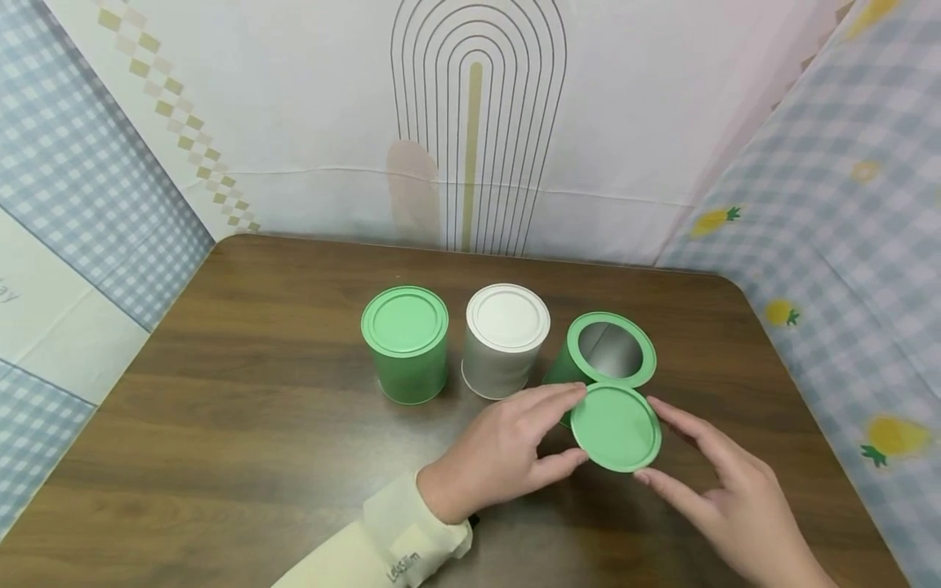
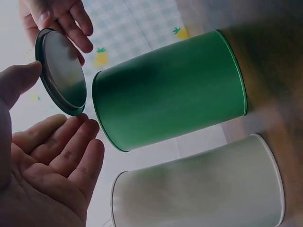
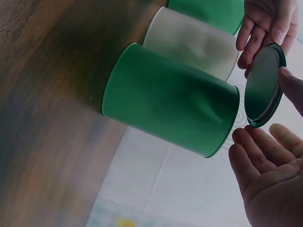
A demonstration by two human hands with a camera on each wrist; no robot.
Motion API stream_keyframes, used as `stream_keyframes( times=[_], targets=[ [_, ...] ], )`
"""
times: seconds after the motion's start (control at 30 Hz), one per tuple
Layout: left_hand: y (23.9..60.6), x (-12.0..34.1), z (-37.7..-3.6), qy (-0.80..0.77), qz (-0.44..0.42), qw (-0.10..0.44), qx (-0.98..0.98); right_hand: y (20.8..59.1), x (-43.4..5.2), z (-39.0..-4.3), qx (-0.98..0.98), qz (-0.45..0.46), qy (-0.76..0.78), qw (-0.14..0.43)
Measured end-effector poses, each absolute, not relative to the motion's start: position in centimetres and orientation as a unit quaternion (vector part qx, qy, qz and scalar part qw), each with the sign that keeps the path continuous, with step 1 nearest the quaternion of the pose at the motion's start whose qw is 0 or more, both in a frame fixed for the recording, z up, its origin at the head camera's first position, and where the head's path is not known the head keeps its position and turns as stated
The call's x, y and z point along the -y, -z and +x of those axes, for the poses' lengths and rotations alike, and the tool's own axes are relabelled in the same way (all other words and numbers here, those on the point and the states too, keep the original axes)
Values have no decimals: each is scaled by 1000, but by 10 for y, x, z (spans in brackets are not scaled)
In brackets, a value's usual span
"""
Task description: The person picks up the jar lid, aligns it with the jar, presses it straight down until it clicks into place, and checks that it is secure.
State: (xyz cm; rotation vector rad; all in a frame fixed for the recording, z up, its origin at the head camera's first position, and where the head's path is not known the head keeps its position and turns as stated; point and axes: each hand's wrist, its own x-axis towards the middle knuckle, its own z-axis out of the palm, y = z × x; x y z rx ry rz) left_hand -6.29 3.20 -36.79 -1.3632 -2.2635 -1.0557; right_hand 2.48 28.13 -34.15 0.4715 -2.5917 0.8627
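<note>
A round green lid (image 1: 616,428) is held between both hands, just above the near side of an uncovered green can (image 1: 612,349). My left hand (image 1: 507,449) pinches the lid's left edge between thumb and fingers. On the opposite edge, my right hand (image 1: 728,490) grips it the same way. In the left wrist view the lid (image 2: 64,71) is tilted, its metallic underside facing the can (image 2: 170,90). From the right wrist view, the lid (image 3: 265,85) is apart from the can's rim. The can's shiny inside shows through its round opening in the head view.
Left of the uncovered can stands a white can (image 1: 507,335) with its lid on. Further left is another green can (image 1: 406,343), also lidded. All stand upright on a dark wooden table (image 1: 243,392). Patterned cloth (image 1: 309,98) hangs behind and at both sides.
</note>
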Motion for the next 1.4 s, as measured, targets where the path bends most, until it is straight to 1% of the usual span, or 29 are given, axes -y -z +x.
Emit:
stream_keyframes(
  times=[0.13, 0.37, 0.6, 1.17, 1.4],
  targets=[
    [364, -34, -67, 364, -478, 147, 785, 340, -282, 24, 922, 161, -296, 192],
    [358, -38, -71, 360, -482, 131, 788, 339, -284, 22, 923, 143, -297, 199],
    [354, -41, -76, 357, -481, 137, 789, 337, -286, 16, 920, 144, -298, 209],
    [348, -47, -95, 337, -473, 117, 806, 338, -288, -2, 923, 121, -303, 207],
    [345, -51, -102, 322, -455, 91, 825, 338, -289, -11, 926, 113, -295, 207]
  ],
)
